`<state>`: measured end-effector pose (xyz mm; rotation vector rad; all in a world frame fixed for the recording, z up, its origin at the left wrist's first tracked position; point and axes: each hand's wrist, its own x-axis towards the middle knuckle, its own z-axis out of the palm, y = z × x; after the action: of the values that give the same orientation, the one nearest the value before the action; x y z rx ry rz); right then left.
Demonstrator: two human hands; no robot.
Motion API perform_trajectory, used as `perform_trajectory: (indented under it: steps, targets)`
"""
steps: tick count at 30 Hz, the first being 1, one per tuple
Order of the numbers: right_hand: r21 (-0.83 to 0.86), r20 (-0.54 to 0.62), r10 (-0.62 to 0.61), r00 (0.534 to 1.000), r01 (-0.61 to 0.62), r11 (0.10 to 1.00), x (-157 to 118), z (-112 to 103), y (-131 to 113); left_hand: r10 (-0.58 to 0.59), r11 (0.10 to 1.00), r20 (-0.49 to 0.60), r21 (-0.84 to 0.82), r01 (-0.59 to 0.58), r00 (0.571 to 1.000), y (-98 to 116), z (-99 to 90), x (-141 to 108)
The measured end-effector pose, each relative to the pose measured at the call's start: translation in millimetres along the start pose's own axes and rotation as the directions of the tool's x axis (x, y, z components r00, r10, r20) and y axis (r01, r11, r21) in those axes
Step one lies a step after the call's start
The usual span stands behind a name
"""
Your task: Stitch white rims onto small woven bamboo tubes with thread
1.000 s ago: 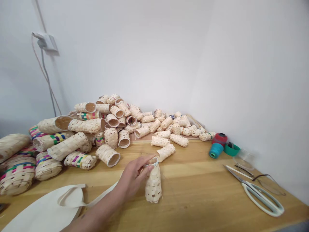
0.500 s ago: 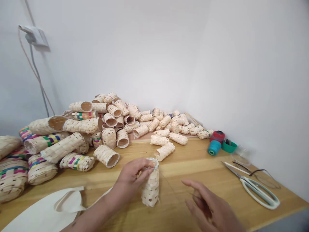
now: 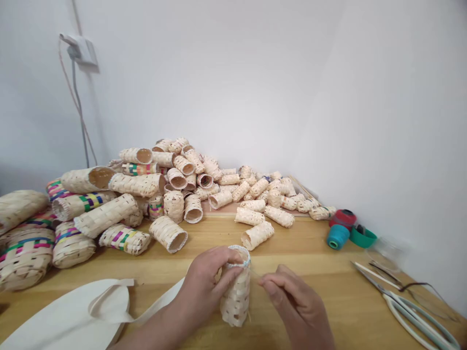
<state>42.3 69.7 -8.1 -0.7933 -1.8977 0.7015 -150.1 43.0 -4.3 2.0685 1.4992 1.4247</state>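
Observation:
In front of me a small woven bamboo tube (image 3: 236,299) stands upright, its top rim bound with pale blue and white thread. My left hand (image 3: 211,277) pinches that rim between thumb and fingers, on the left side. Just right of the tube, my right hand (image 3: 292,301) is closed in a pinch. Something thin, like a needle or thread, shows faintly between its fingertips and the rim; which one it is I cannot make out. A pale flat strip (image 3: 160,302) passes behind my left forearm.
Woven tubes (image 3: 140,187) are piled along the wall at the back and left. Scissors (image 3: 408,311), thread spools (image 3: 338,236), a green dish (image 3: 363,238) and eyeglasses (image 3: 428,301) lie at right. A white oval board (image 3: 62,321) lies at front left.
My right hand has moved left towards the tube's rim and its fingers have closed into a pinch. My left hand still holds the tube. The view has shifted slightly.

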Motion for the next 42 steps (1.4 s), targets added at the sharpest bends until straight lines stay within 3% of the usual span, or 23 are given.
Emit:
perform_trajectory:
  steps: [3, 6, 10, 15, 20, 25, 29, 32, 37, 42]
  targets:
    - [0.206, -0.08, 0.026, 0.996, -0.009, 0.979, 4.6, 3.2, -5.9, -0.054, 0.998, -0.011, -0.039, 0.053, 0.999, 0.2, 2.3, -1.1]
    - [0.438, -0.156, 0.089, 0.984, -0.012, 0.899, 9.8, 12.7, -6.9, -0.1, 0.993, -0.022, -0.063, 0.098, 0.995, -0.2, 3.4, -2.8]
    - [0.633, -0.155, 0.152, 0.976, -0.02, 0.774, 12.3, 25.2, -1.1, -0.069, 0.995, 0.036, -0.068, 0.071, 0.997, 0.9, 1.9, -3.8]
    - [0.752, -0.116, 0.224, 0.968, -0.061, 0.656, 8.0, 33.2, 3.2, -0.06, 0.997, 0.074, -0.053, 0.064, 0.995, 2.6, 0.0, -3.6]
    - [0.712, -0.088, 0.299, 0.95, -0.15, 0.686, -0.9, 39.6, 5.4, -0.07, 0.996, 0.07, -0.058, 0.074, 0.995, 3.2, 0.8, -2.5]
    - [0.61, -0.051, 0.259, 0.965, -0.175, 0.773, -0.3, 36.2, 8.1, -0.058, 0.992, 0.072, -0.104, 0.066, 0.996, -0.4, 0.1, 1.5]
    - [0.223, -0.035, 0.313, 0.949, -0.298, 0.928, 8.5, 1.0, 7.9, -0.13, 0.982, 0.031, -0.133, 0.133, 0.991, -6.2, -2.3, 3.9]
    - [-0.003, -0.043, 0.337, 0.94, -0.338, 0.941, 7.1, -36.9, 11.6, -0.162, 0.978, -0.039, -0.139, 0.155, 0.986, -8.2, -3.9, 6.0]
    - [-0.069, -0.106, 0.454, 0.884, -0.462, 0.884, -12.4, -82.0, 26.5, -0.215, 0.968, -0.061, -0.146, 0.205, 0.975, -10.7, -4.0, 6.8]
    - [0.015, -0.126, 0.46, 0.879, -0.462, 0.887, -19.9, -95.1, 36.4, -0.24, 0.964, -0.087, -0.139, 0.227, 0.967, -17.7, -3.2, 5.0]
